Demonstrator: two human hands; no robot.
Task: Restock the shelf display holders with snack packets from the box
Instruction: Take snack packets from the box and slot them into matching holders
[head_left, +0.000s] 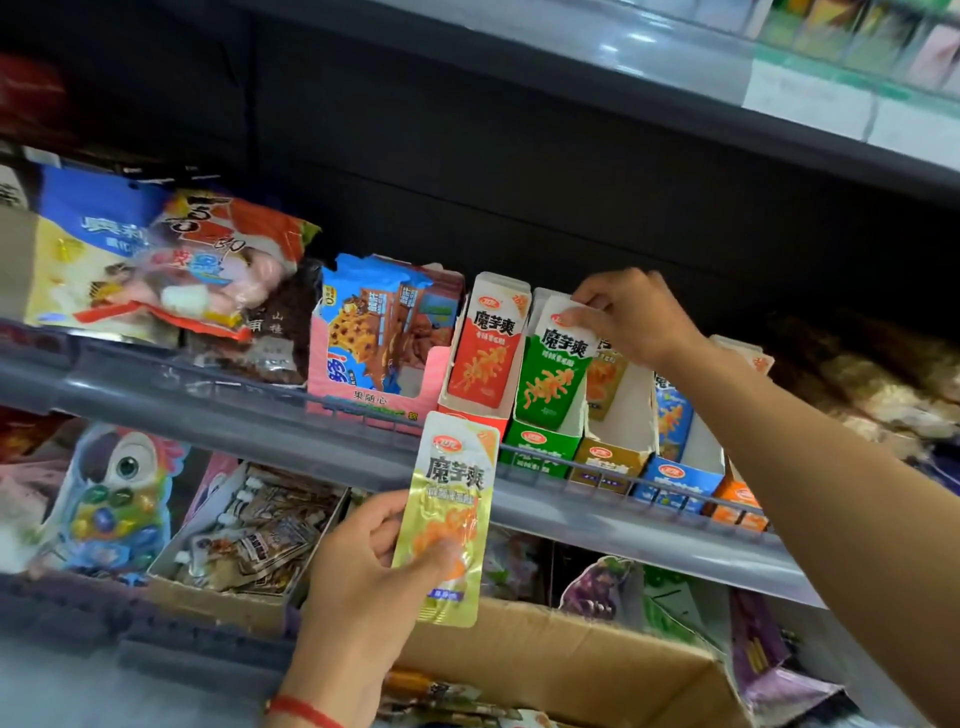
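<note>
Restocking is partway: right hand (631, 314) pinches a green packet (553, 364) into its holder (540, 447); left hand (363, 566) grips a yellow packet (452, 519); neighbouring holders look part-filled.

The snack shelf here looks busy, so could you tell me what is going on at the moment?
A person is restocking small cardboard display holders on a grey shop shelf. Their right hand pinches the top of a green-and-white snack packet standing in the green cardboard holder. Their left hand holds a yellow foil snack packet upright below the shelf edge, not yet placed. An open brown cardboard box sits below.
</note>
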